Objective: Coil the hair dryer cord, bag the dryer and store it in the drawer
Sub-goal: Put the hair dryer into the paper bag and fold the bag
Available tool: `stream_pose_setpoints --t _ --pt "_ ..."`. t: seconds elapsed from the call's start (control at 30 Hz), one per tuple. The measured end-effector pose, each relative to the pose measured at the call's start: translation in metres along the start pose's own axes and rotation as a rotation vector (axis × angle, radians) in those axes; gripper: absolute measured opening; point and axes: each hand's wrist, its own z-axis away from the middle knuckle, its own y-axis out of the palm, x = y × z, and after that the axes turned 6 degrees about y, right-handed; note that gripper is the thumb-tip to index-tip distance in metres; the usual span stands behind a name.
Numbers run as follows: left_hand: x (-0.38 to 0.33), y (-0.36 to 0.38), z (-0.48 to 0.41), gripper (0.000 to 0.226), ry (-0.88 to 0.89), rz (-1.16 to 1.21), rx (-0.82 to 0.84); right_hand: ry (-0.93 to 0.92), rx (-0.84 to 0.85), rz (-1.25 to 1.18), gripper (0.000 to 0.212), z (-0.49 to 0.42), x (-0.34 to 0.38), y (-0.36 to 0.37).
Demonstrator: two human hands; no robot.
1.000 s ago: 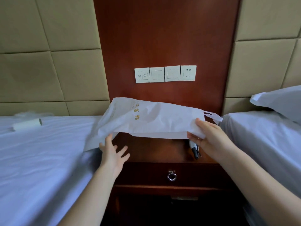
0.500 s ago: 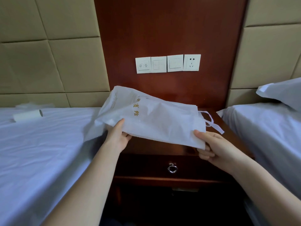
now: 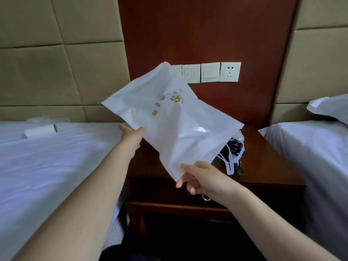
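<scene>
A white bag (image 3: 175, 119) with gold lettering is held tilted in the air over the dark wooden nightstand (image 3: 263, 166). My left hand (image 3: 131, 136) grips its left edge and my right hand (image 3: 199, 178) pinches its lower corner. Behind the bag's lower right end a dark cord and part of the hair dryer (image 3: 233, 147) lie on the nightstand top, partly hidden, with the bag's white drawstring (image 3: 228, 164) draped over them. The drawer (image 3: 150, 191) below is closed; its metal ring handle (image 3: 206, 197) peeks out under my right hand.
White-sheeted beds flank the nightstand, left (image 3: 47, 166) and right (image 3: 320, 157). A white roll (image 3: 40, 130) lies on the left bed. A pillow (image 3: 331, 106) sits on the right bed. Wall switches and a socket (image 3: 229, 71) are on the wood panel behind.
The bag was raised off the nightstand and tipped, left end high. My right hand moved toward the centre to the lower corner, uncovering the cord and dryer on the nightstand.
</scene>
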Motion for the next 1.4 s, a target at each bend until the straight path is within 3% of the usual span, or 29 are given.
stream_pose_setpoints --t 0.17,0.33,0.5,0.6,0.7,0.83,0.93,1.0,1.1,1.23,1.4 --pt "0.035 0.003 0.028 0.071 0.208 -0.564 0.086 0.143 0.076 0.127 0.035 -0.016 -0.012 0.024" --pt "0.052 0.019 0.061 0.053 0.615 -0.628 0.243 0.093 -0.198 0.035 0.017 -0.018 -0.025 -0.004" --pt "0.067 0.049 0.07 0.049 0.8 -0.79 0.406 -0.067 -0.429 -0.089 0.021 -0.014 -0.037 -0.029" --pt "0.081 0.061 0.068 0.051 0.794 -0.848 0.502 -0.177 -0.477 -0.064 0.039 -0.019 -0.037 -0.04" --pt "0.1 0.061 0.067 0.052 0.732 -0.84 0.576 -0.304 -0.471 -0.086 0.025 -0.027 -0.032 -0.043" --pt "0.107 0.065 0.061 0.053 0.609 -0.787 0.659 -0.356 -0.448 -0.027 0.063 -0.039 -0.031 -0.042" --pt "0.093 0.076 0.065 0.057 0.657 -0.567 0.632 -0.409 -0.403 0.041 0.071 -0.045 -0.034 -0.041" --pt "0.081 0.082 0.071 0.046 0.665 -0.368 0.655 -0.471 -0.381 0.058 0.073 -0.048 -0.034 -0.041" --pt "0.074 0.085 0.075 0.052 0.506 -0.084 0.667 -0.54 -0.355 0.059 0.065 -0.056 -0.032 -0.043" --pt "0.078 0.086 0.072 0.069 0.389 -0.032 0.582 -0.42 -0.18 -0.081 0.035 -0.069 -0.031 -0.039" --pt "0.076 0.075 0.068 0.048 0.272 -0.027 0.476 -0.316 -0.028 -0.115 0.056 -0.066 -0.041 -0.033"
